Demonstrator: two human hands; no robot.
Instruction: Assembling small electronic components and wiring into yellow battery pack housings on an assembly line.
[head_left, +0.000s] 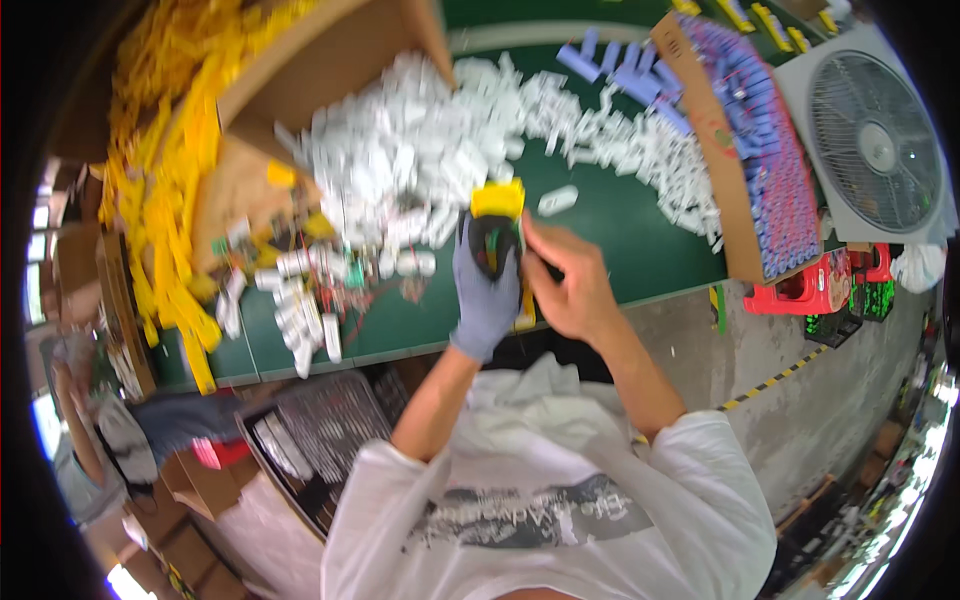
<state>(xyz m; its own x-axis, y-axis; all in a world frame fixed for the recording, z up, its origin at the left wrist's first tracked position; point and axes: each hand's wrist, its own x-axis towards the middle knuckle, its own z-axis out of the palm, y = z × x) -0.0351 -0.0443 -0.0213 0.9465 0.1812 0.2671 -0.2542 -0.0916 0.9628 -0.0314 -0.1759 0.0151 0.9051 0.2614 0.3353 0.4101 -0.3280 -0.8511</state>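
Note:
My left hand [478, 300], in a grey glove, is closed around a yellow piece [497, 198] that sticks out beyond its fingers. A dark patch lies across the middle of that hand; I cannot tell whether it is part of the glove or a separate part. Bare and with bent fingers, my right hand [570, 285] presses against the right side of my left hand. Whatever its fingertips grip is hidden. More yellow [526, 308] shows below, between the two hands. A single white plastic casing [558, 200] lies on the green tabletop [630, 265] just beyond my right hand.
A heap of white casings [400, 140] spills from a cardboard box [330, 60]. Yellow strips [165, 200] hang at left, near wired white parts [310, 290]. Purple cells [630, 75] and a cell-filled carton [745, 150] stand right, beside a fan [875, 140]. A person [90, 440] is at far left.

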